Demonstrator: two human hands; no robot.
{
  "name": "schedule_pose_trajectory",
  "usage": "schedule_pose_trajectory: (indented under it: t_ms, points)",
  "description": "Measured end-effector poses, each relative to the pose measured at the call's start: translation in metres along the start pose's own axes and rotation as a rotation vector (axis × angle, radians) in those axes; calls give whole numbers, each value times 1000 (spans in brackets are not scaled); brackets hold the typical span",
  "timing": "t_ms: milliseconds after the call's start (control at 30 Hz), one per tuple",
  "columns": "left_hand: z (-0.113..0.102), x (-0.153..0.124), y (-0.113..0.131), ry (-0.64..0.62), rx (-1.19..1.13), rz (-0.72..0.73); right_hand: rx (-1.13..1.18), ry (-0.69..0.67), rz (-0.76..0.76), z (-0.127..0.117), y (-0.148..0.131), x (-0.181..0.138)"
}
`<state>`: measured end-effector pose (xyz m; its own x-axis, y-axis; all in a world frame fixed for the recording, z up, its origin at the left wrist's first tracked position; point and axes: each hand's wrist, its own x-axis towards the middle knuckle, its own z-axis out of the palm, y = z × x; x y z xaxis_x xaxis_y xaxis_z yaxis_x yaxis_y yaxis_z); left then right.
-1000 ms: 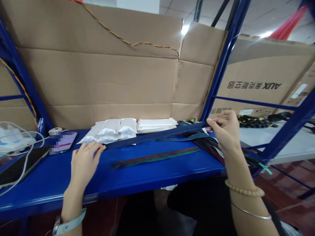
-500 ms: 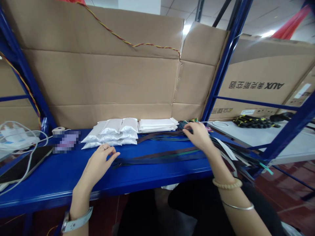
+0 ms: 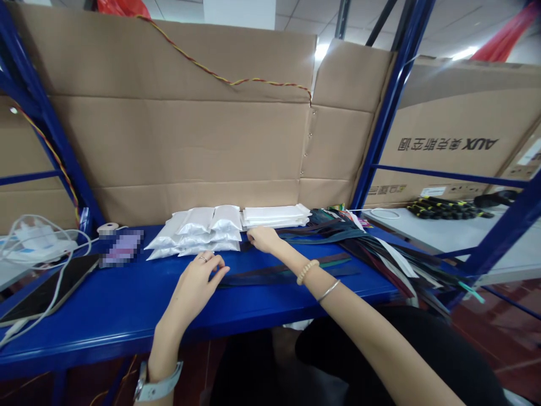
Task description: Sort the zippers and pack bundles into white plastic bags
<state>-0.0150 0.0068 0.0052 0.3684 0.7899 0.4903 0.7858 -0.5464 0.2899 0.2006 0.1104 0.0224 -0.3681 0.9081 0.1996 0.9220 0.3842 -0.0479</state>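
1 left hand [image 3: 198, 287] | 1 right hand [image 3: 262, 238] | 1 pouch pile [image 3: 193, 230] | 1 flat-packet stack [image 3: 274, 215] | 1 tape roll [image 3: 108, 228] | 1 ring [image 3: 203, 259]

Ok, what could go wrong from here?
The pile of dark zippers hangs past the right end of the blue shelf, so strands might slide off onto the floor. The right hand sits right against the white packets, so a careless move could nudge that stack out of line.

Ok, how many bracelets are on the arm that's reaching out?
2. A beaded bracelet sits just behind the hand on the right arm, and a thin silver bangle sits further up the same arm.
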Motion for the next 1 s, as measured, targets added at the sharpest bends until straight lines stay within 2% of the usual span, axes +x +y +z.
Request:
schedule_pose_trajectory:
  t_ms: [100, 233, 367, 467, 567, 700, 867, 1000]
  points:
    - [3, 1, 4, 11, 7, 9, -19, 11, 2, -3, 0, -10]
    - [8, 2, 15, 31, 41, -24, -17, 54, -9, -12, 1, -42]
    - [17, 3, 26, 23, 60, -43, 48, 85, -87, -21, -6, -80]
    - [25, 4, 33, 11, 73, 0, 100, 80, -141, -26, -18, -97]
    - [29, 5, 39, 19, 94, 31, 122, 95, -133, -27, -28, -105]
    - [30, 6, 45, 95, 142, -33, 205, 150, -80, -24, -33, -107]
    - [31, 4, 43, 168, 80, -124, 495, 221, -27, -19, -36, -108]
    - [30, 3, 43, 191, 14, -125, 675, 115, -35, -17, -41, -110]
